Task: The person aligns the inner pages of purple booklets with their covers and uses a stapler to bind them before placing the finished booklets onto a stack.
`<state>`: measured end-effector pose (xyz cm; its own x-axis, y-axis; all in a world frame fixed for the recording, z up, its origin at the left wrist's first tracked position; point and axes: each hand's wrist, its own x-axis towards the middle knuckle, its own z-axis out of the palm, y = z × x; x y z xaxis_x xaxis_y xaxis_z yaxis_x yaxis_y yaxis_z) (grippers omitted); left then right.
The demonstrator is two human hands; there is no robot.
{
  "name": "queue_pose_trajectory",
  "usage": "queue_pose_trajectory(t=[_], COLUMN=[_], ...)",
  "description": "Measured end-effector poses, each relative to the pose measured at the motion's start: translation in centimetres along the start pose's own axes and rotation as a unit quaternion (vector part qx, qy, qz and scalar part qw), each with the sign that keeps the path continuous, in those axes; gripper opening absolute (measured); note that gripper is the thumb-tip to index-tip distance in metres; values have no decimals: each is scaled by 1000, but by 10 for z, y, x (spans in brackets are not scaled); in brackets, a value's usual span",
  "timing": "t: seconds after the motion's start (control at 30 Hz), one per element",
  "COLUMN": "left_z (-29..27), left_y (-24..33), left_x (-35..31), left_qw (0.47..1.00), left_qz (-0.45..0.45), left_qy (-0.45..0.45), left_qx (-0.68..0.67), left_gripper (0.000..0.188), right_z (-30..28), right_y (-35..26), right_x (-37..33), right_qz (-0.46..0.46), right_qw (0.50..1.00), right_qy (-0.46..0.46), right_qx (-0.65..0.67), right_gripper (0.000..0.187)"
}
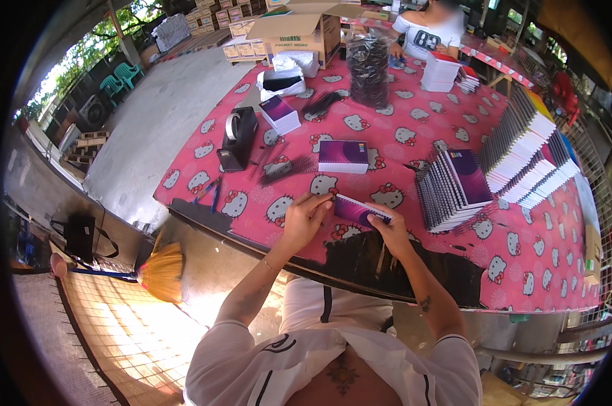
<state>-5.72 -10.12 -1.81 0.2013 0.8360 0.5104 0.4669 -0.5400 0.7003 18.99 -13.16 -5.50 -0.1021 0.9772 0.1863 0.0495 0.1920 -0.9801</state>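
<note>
Above patterned cloth (401,177), right-hand fingers (380,224) hold a rectangular purple notebook (353,210).

A pink cat-print cover (556,287) lies over the surface (431,267), with a black patch showing just below the right grip (390,231). Beyond and between the grips sits a purple-topped pad stack (342,159). Right of the right grip stand spiral notebooks (455,193), with taller stacks (516,149) farther right. Beyond the left grip (304,220), to its left, lie loose black coils (289,169), a black tape dispenser (237,149) and a pen (216,196) (a blue one).
</note>
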Motion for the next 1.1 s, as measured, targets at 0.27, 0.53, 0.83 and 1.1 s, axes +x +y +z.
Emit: queue_pose_trajectory(t=[0.27,0.53,0.83,1.1], left_z=[4,-7,-29,-5], left_y=[-8,-13,-12,54], left_x=[5,22,34,1], left_qw=[999,998,966,927], left_qz=[31,21,63,163], left_qy=[9,-57,-252,-74], left_qx=[-13,6,3,330], left_gripper=[15,18,24,68], right_z=[0,0,1,19], right_y=[-2,-4,-23,-54], right_x=[-3,-2,-12,-26], right_qz=[1,8,7,18], right_qw=[1000,1000,999,997], right_qy=[-1,-18,-49,51], right_qx=[-17,21,2,50], right_gripper=[28,29,29,29])
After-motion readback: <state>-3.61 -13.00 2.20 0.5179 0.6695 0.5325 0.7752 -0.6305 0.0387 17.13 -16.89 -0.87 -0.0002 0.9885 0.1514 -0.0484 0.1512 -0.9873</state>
